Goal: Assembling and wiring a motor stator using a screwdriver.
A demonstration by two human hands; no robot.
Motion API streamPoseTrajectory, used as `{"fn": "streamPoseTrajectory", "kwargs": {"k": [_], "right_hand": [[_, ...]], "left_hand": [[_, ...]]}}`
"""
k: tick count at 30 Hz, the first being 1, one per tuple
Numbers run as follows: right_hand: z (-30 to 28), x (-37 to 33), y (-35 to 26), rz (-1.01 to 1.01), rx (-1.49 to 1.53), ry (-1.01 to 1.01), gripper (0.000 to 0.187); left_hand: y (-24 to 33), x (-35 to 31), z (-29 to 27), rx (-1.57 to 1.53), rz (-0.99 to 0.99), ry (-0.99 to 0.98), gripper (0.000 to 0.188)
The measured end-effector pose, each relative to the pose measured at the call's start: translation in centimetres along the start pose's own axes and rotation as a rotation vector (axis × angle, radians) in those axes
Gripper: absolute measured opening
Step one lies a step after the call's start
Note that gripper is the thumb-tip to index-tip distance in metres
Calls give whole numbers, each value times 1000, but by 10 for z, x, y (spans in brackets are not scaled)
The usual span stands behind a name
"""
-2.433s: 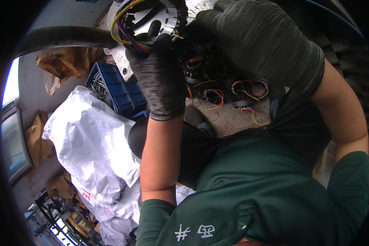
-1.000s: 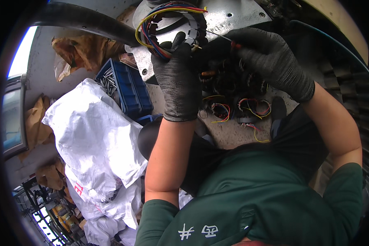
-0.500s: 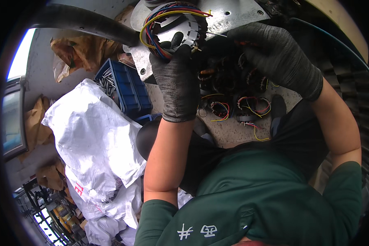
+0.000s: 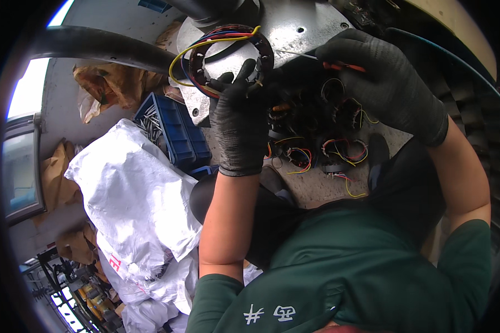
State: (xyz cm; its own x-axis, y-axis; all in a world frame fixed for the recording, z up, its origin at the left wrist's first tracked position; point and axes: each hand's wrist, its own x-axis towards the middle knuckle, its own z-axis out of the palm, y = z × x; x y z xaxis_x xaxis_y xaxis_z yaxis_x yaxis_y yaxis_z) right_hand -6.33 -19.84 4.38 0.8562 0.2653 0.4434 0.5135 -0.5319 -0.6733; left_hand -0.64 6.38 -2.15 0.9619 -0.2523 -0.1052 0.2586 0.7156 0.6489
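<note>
Gripped at its lower edge by my left hand (image 4: 240, 125), a ring-shaped motor stator (image 4: 266, 54) is raised over the metal plate. Its open centre shows the plate behind. Yellow, blue and red lead wires (image 4: 214, 40) arc around its upper left side. My left fingers reach up inside the ring. In my gloved right hand (image 4: 386, 80) is a thin screwdriver (image 4: 347, 67) with an orange-red handle. Its slim metal shaft points left, and the tip ends close to the stator's right side, seemingly just apart from it.
Several wired stators (image 4: 344, 151) lie on the floor below my hands. A blue bin (image 4: 178, 130) of metal pins stands left, near a large white sack (image 4: 136, 194). Behind the stator is a metal plate (image 4: 305, 25) under a dark post (image 4: 205, 8); a thick black tube (image 4: 105, 44) crosses the upper left.
The stator has turned in my left hand and moved slightly left and down, so its open centre now shows. The right hand has shifted slightly, exposing more of the screwdriver handle.
</note>
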Motion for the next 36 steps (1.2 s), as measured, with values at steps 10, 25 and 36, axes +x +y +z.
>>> {"fn": "streamPoseTrajectory", "kwargs": {"k": [10,25,36], "right_hand": [[-2,-6,-35,-136,170,-1,47],[-22,2,-43,-77,588,-55,51],[10,-2,-58,-264,241,56,35]], "left_hand": [[-2,-3,18,267,222,13,58],[5,-12,16,149,171,-114,80],[-3,-15,32,169,250,-197,73]]}}
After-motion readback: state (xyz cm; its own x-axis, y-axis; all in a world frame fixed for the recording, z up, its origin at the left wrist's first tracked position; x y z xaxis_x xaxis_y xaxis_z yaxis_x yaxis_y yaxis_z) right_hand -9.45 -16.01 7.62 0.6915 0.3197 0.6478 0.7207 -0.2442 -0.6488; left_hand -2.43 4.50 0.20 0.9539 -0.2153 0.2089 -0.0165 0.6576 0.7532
